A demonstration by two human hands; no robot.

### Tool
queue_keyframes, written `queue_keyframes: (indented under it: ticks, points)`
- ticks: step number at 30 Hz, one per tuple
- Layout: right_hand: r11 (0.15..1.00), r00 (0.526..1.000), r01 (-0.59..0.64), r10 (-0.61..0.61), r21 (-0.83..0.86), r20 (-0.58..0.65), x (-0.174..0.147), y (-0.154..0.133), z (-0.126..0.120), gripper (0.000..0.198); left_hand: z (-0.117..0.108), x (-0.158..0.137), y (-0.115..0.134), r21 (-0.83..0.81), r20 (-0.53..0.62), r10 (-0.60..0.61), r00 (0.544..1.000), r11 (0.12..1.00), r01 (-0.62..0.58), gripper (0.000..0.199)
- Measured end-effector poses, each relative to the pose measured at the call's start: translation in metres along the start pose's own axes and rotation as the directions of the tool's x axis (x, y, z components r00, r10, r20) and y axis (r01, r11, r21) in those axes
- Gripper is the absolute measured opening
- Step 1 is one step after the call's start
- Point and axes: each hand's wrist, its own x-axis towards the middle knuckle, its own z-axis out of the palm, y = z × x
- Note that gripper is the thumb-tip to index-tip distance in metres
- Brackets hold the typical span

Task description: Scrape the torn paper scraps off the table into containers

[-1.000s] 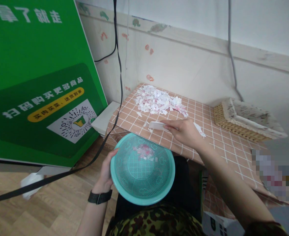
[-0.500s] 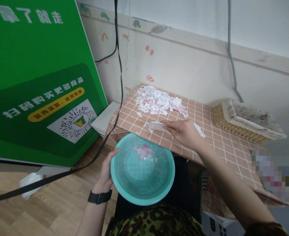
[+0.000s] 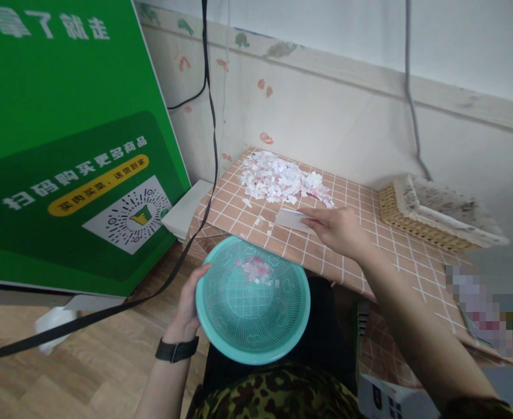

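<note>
Sweeping paper scraps: right hand (image 3: 337,230) pinches a white card (image 3: 289,220) over the tablecloth; left hand (image 3: 191,297) grips the turquoise colander (image 3: 291,314) by its rim.

Thumb on the colander's left rim, other left fingers mostly hidden. Step looks like scraping strays toward the table edge; some scraps (image 3: 256,270) lie in the colander, the main pile (image 3: 274,177) at the back of the checked tablecloth (image 3: 396,250). Next move would call for the card set behind the loose bits (image 3: 259,221), then a draw toward the front edge, colander held close below. Far rim beside that edge; contact unclear. Open cloth between right hand and wicker basket (image 3: 396,215); black strap (image 3: 215,157) crowds the left corner.
</note>
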Motion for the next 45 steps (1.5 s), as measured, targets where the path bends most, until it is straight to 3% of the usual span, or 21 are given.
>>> queue_keyframes:
  ticks: [5, 11, 14, 24, 33, 38, 42, 45]
  points:
    - [0.996, 1.0, -0.014, 0.015, 0.09, -0.013, -0.011, -0.014, -0.002, 0.029, -0.001, 0.0, 0.0, 0.001, -0.008, -0.013, 1.0, 1.0, 0.013, 0.026]
    - [0.994, 0.995, 0.028, -0.038, 0.109, 0.095, -0.017, -0.024, -0.004, 0.033, 0.0, -0.001, 0.0, 0.007, -0.007, 0.005, 1.0, 1.0, -0.005, 0.026]
    - [0.99, 0.995, 0.03, -0.044, 0.14, 0.093, -0.018, -0.022, -0.008, 0.032, 0.001, 0.0, 0.0, -0.002, -0.006, -0.004, 1.0, 1.0, 0.004, 0.024]
    - [0.989, 0.988, 0.107, -0.117, 0.105, 0.102, -0.023, -0.03, 0.001, 0.035, 0.001, 0.0, -0.001, 0.01, -0.023, -0.037, 0.999, 0.999, 0.037, 0.026]
    - [0.974, 0.96, 0.191, -0.211, 0.119, 0.183, -0.046, -0.024, -0.021, 0.033, 0.002, -0.003, 0.002, -0.001, 0.006, 0.003, 1.0, 1.0, -0.003, 0.023]
    - [0.984, 0.982, 0.177, -0.179, 0.038, 0.065, -0.069, -0.023, -0.023, 0.037, 0.001, -0.003, 0.002, 0.01, -0.002, -0.003, 1.0, 1.0, 0.003, 0.024]
    - [0.977, 0.977, 0.213, -0.214, -0.024, -0.022, -0.083, -0.036, -0.008, 0.042, 0.0, -0.002, 0.001, -0.004, 0.01, 0.027, 1.0, 1.0, -0.027, 0.023]
    - [0.993, 0.99, 0.096, -0.103, -0.072, -0.1, -0.076, -0.037, 0.008, 0.037, -0.001, -0.002, 0.001, -0.006, 0.005, 0.016, 1.0, 1.0, -0.016, 0.024]
